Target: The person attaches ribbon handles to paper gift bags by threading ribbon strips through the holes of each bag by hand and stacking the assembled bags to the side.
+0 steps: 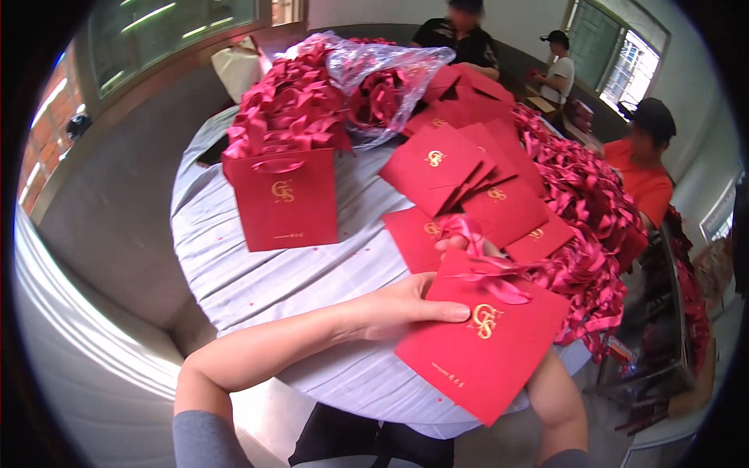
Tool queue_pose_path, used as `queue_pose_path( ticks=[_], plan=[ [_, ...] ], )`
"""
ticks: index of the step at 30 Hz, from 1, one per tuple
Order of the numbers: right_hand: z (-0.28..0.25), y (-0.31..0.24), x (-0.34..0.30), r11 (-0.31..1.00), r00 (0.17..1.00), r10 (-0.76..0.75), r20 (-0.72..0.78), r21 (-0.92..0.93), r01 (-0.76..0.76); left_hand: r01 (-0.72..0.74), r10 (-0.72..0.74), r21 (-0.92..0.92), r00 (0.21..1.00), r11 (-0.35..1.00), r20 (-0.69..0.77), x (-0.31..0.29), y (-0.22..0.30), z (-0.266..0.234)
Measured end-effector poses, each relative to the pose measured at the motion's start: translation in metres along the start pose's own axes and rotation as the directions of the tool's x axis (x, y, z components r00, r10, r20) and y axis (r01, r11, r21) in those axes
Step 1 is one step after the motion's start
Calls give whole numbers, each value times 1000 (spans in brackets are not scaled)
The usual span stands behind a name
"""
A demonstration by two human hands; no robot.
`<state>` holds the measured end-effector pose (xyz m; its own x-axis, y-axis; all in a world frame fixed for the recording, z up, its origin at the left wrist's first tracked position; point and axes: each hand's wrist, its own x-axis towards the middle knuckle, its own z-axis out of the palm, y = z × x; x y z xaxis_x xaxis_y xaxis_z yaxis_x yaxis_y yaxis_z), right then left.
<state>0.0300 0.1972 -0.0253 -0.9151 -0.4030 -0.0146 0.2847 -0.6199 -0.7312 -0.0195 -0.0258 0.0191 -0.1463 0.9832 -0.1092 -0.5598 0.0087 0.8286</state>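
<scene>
A flat red paper gift bag with a gold emblem is tilted over the front of the table. My left hand grips its left edge, thumb pressed on the front beside the emblem. From behind the bag, my right hand shows only its fingertips at the top edge, closed around a pink satin ribbon. More of this ribbon lies across the bag's upper front in loose loops. The bag hides most of my right hand. Beneath and beyond are several more flat red bags in an overlapping pile.
A round table has a wrinkled pale cloth. At its left, finished-looking red bags stand in a row with ribbons on top. Clear plastic wrap lies at the back. Heaped ribbons line the right edge. Several people are beyond the table.
</scene>
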Motion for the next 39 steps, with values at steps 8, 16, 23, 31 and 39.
queue_pose_path(
  ticks=[8, 16, 23, 31, 39],
  plan=[
    [32, 18, -22, 911, 904, -410, -120, -101, 400, -75, -3, -237, 949, 969, -315, -11, 31, -8],
    [39, -4, -1, 968, 869, -248, -428, -81, 236, -106, 62, -60, 863, 993, -502, -9, 29, -14],
    [44, -3, -4, 913, 873, -347, -341, -338, 231, -114, 171, 153, 883, 982, -438, -10, 22, -16],
    [68, -2, -7, 607, 786, -596, -165, -734, 307, -198, 326, 306, 827, 931, -457, -12, 21, -12],
    [71, 8, 1, 491, 670, -693, -265, -854, 170, -256, 490, 520, 783, 815, -382, -15, 15, -2]
  ],
)
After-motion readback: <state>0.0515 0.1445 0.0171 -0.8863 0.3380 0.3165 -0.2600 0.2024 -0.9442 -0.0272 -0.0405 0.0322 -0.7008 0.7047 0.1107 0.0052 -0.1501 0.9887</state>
